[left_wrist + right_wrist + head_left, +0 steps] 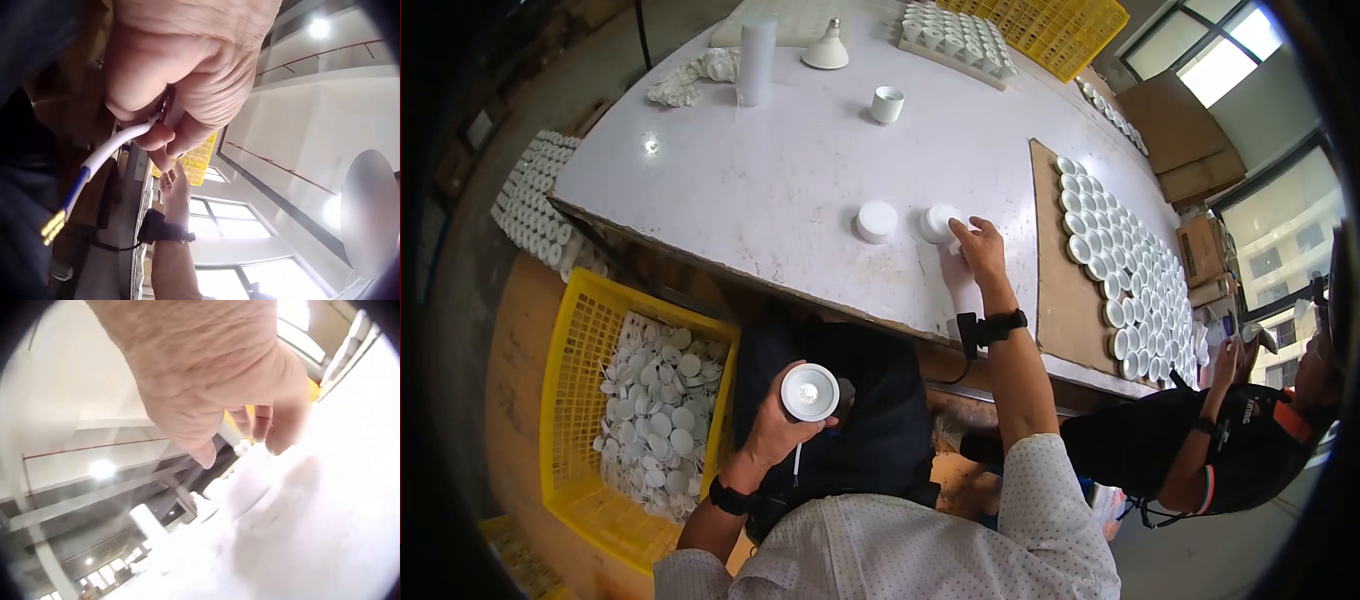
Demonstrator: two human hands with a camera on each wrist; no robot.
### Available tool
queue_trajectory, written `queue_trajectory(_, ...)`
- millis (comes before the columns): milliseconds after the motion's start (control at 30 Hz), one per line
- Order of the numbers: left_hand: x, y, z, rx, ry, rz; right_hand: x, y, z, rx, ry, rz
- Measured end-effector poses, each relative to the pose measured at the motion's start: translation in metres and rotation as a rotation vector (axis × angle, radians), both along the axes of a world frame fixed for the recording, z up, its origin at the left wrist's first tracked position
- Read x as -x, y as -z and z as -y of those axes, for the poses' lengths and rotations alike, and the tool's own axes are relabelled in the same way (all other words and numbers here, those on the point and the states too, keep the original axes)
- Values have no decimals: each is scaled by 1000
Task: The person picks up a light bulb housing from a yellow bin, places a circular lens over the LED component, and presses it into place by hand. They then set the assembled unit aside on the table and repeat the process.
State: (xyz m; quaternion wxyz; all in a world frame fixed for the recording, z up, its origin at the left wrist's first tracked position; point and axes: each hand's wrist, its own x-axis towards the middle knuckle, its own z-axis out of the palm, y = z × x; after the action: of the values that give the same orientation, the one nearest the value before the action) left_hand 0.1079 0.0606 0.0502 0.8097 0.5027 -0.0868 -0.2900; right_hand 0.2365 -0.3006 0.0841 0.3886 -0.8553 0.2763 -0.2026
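Observation:
My left hand [777,425] grips a white round lamp [810,391] in front of my lap, its face turned up in the head view. From that hand hangs a white cable [119,142], ending in blue and white wires with brass-coloured tips [53,228]. Over the table my right hand [983,252] reaches to a white round cup-like piece [941,223], with fingertips right at its edge. In the right wrist view, the thumb and fingers stand apart above the glare-washed white piece. A similar white round piece [877,222] lies to its left.
On the white table [780,190] stand a white cup [887,104], a bulb-shaped lamp [827,48] and a translucent cylinder [756,62]. Rows of white cups [1115,265] fill a brown board at right. A yellow crate [565,390] of white discs sits at left; another person [1200,440] is at right.

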Motion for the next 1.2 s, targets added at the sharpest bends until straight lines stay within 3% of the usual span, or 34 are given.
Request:
queue_trajectory(33, -1, 0, -3, 4, 37, -28, 1, -1, -1, -238, 0, -70)
queue_trajectory(167, 0, 0, -7, -68, 33, -57, -2, 14, 7, -273, -11, 25)
queue_trajectory(267, 0, 0, -6, -65, 55, -102, -1, 17, 8, -623, 53, 210)
queue_trajectory(333, 2, 6, -4, -155, 34, 20, 9, 12, 12, -753, 2, 163)
queue_trajectory(367, 1, 6, -7, -315, 62, 51, 14, 12, 11, -805, -15, 218)
queue_trajectory(400, 3, 2, -6, -160, 61, -20, 22, 7, 4, -856, -27, 267)
queue_trajectory(533, -2, -7, 1, -157, 111, 25, 48, 6, -8, -1001, -209, 283)
queue_trajectory(600, -3, -10, 9, -115, 92, -11, 63, -15, -34, -1093, -154, 272)
queue_trajectory(700, -9, -24, 14, -276, 133, 80, 81, -21, -53, -1105, -145, 238)
queue_trajectory(833, -15, -29, 26, -240, 105, 86, 96, -12, -66, -1105, -174, 200)
queue_trajectory(867, -15, -20, 29, -280, 61, 301, 100, -6, -69, -1126, -173, 177)
queue_trajectory(933, -19, -24, 30, -143, 109, 37, 107, 4, -75, -1146, -274, 165)
queue_trajectory(1067, -22, -20, 36, -14, 81, 66, 118, 6, -94, -1131, -239, 12)
queue_trajectory(1200, -23, -18, 37, -38, 83, 109, 127, 14, -105, -1210, -310, -11)
